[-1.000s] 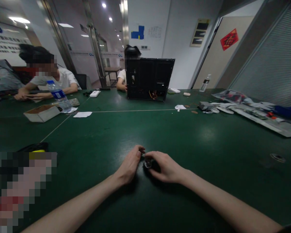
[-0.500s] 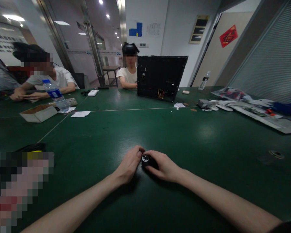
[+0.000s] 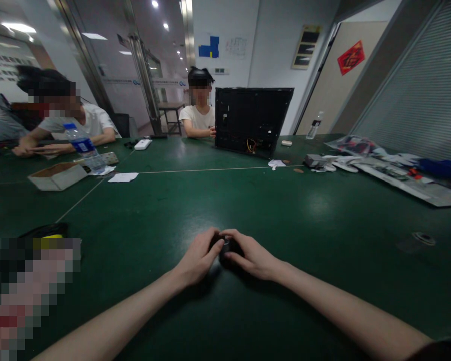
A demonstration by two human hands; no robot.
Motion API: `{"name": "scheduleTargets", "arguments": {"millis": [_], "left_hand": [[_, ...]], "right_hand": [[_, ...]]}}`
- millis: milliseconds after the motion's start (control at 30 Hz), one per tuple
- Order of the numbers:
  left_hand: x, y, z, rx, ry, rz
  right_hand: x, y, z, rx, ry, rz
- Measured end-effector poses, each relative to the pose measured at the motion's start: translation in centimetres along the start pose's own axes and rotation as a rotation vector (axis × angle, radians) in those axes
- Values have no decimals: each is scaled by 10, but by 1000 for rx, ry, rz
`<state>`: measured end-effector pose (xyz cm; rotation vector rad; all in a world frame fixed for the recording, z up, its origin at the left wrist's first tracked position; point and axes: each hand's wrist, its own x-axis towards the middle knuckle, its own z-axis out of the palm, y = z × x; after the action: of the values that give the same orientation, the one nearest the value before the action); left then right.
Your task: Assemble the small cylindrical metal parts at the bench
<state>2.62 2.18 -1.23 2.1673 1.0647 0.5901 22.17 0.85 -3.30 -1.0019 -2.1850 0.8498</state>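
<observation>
Both hands grasp a black cylinder; green table beneath

White wall behind a green table, glass partition at left, slatted blind at right.

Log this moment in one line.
left hand: thumb at small black object | right hand: curled around it | surface: green table | beyond: black case, co-worker's hand at its edge
</observation>
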Motion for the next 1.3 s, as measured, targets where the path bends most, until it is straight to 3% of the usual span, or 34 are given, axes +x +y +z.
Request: {"name": "scheduleTargets", "arguments": {"millis": [167, 433, 700, 967, 1300], "left_hand": [[2, -2, 1, 7, 22, 0], [2, -5, 1, 39, 20, -12], [2, -7, 1, -10, 25, -8], [0, -7, -1, -77, 22, 39], [1, -6, -1, -78, -2, 46]], "right_hand": [[2, -2, 0, 109, 5, -2], [0, -3, 0, 79, -12, -24], [4, 2, -3, 236, -33, 131], [8, 5, -5, 608, -12, 199], [8, 8, -3, 634, -14, 189]]}}
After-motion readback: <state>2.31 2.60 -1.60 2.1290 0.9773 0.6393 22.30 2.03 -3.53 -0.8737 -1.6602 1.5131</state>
